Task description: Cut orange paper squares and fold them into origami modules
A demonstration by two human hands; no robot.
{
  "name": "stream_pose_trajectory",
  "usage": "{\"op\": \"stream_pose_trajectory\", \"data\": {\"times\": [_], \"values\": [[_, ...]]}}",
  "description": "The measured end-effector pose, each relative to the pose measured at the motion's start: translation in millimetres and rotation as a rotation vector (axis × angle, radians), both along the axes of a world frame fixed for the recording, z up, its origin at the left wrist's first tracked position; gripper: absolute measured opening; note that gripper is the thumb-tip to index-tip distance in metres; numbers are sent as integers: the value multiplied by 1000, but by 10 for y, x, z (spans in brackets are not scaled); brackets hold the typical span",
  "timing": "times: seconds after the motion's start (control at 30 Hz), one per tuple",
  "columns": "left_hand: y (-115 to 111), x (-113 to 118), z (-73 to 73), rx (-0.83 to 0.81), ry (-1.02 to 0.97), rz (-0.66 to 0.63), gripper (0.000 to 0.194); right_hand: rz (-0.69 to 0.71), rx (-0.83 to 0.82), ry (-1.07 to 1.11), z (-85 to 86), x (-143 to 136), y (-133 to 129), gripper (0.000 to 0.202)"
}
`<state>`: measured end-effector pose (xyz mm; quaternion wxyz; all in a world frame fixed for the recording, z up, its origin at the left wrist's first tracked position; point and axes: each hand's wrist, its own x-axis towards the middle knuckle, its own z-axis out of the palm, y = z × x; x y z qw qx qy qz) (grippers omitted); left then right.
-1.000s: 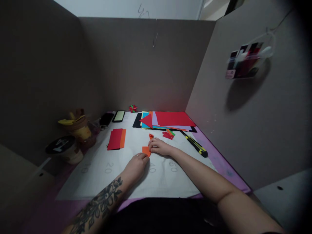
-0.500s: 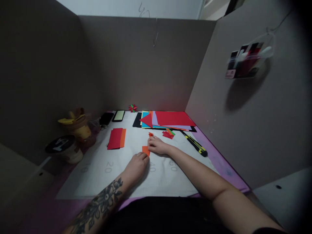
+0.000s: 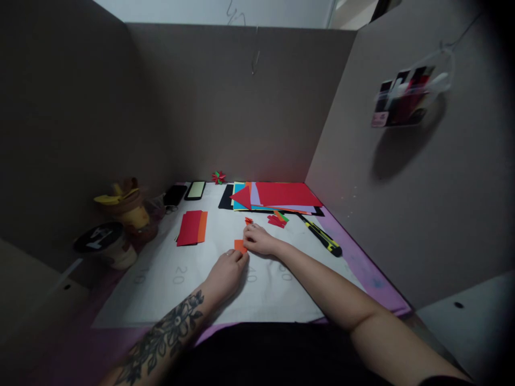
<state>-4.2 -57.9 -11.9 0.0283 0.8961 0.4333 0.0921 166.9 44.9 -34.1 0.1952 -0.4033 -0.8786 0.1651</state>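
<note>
A small piece of orange paper (image 3: 240, 244) lies on the white mat (image 3: 161, 300) between my hands. My left hand (image 3: 227, 272), fingers bent together, grips its near edge. The fingers of my right hand (image 3: 258, 239) are curled down on its right side and cover that part. Just beyond the right fingertips is a small folded orange paper piece (image 3: 248, 220). Small red and green paper pieces (image 3: 277, 219) lie past my right hand. A stack of red and orange paper rectangles (image 3: 191, 227) sits to the left.
Coloured sheets (image 3: 287, 195) and a red triangle (image 3: 242, 198) lie at the back. A yellow-black utility knife (image 3: 324, 238) rests at right. Phones (image 3: 196, 190), a folded paper star (image 3: 219, 177) and a dark-lidded cup (image 3: 107, 244) stand around the edges. Grey panels (image 3: 237, 107) enclose the table.
My left fingers have shifted slightly along the near edge of the orange paper, toward the right hand. My right hand keeps its place. The whole view has moved a little.
</note>
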Motion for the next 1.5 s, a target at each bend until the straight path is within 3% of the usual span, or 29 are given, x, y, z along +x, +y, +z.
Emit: {"op": "stream_pose_trajectory", "data": {"times": [0.73,0.93,1.33,1.5], "values": [[-17,10,55,-7,22,2,27,-52,-8,20,-5,-20,2,7],[15,-14,-30,-33,-69,110,37,-14,0,33,-29,3,32,8],[29,-22,-26,28,-95,-28,25,-21,13,23,-5,6,9,6],[30,-4,-37,15,-65,4,27,-18,5,31,-6,4,13,7]]}}
